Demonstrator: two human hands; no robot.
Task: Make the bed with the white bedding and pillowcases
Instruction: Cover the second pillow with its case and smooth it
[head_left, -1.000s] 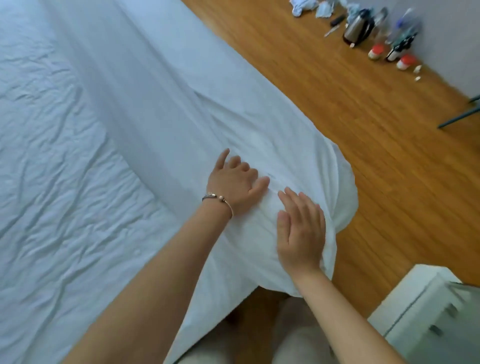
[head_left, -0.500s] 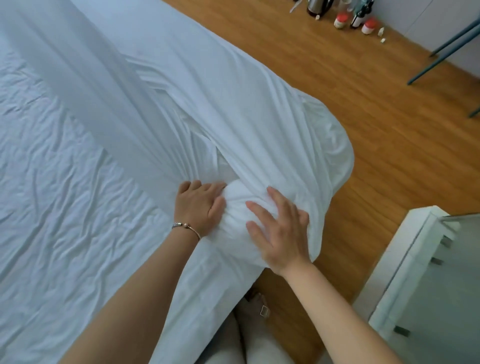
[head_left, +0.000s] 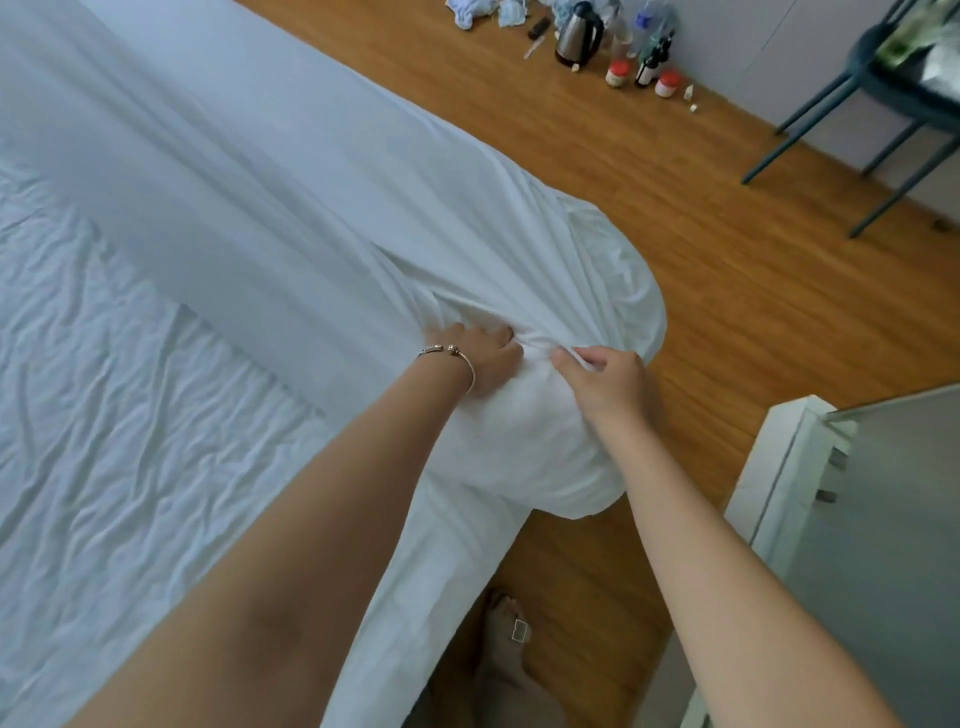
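Observation:
A white sheet (head_left: 322, 171) lies stretched in a long band over the near corner of the bed, bunched into folds where both hands meet. Under it the creased white bed surface (head_left: 104, 415) shows on the left. My left hand (head_left: 480, 356), with a bracelet on the wrist, grips a gathered fold of the sheet at the corner. Just right of it, my right hand (head_left: 605, 387) pinches the same bunch of cloth with curled fingers. The sheet's corner hangs rounded over the bed's edge (head_left: 623, 291) above the floor.
Wooden floor (head_left: 727, 270) runs along the bed's right side. A kettle (head_left: 576, 34), bottles and jars (head_left: 641, 73) stand by the far wall. Blue chair legs (head_left: 810, 119) are at the upper right. A white cabinet (head_left: 810, 519) stands close at the lower right. My foot (head_left: 506, 629) is below.
Both hands went from lying flat on the sheet's corner to curling into it, and now they grip gathered cloth. The sheet is more bunched at the corner.

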